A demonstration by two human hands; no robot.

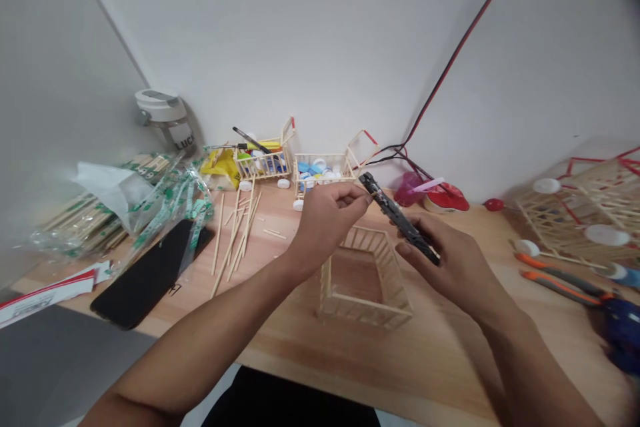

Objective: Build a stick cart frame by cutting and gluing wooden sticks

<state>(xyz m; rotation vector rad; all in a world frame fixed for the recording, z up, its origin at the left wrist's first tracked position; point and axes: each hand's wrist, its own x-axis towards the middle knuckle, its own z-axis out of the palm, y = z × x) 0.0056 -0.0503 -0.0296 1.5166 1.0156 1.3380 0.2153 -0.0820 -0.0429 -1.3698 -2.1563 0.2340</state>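
Observation:
My right hand (445,257) is closed around a slim, black, worn-looking tool (395,212), held tilted with its far end pointing up and left. Its exact kind does not show. The fingertips of my left hand (333,217) are pinched together at the tool's far end; whatever is between them is too small to make out. Below both hands, a rectangular open basket made of wooden sticks (367,307) stands on the wooden table (300,353). To the left of my left hand lie several loose wooden sticks (233,247).
Two stick carts, one with bottle caps (320,167) and one with a yellow screwdriver (267,145), stand against the wall. Packaged sticks (85,220), a black phone (145,280) and a jar (165,117) are left. Orange-handled pliers (565,283) and more stickwork (590,203) lie right.

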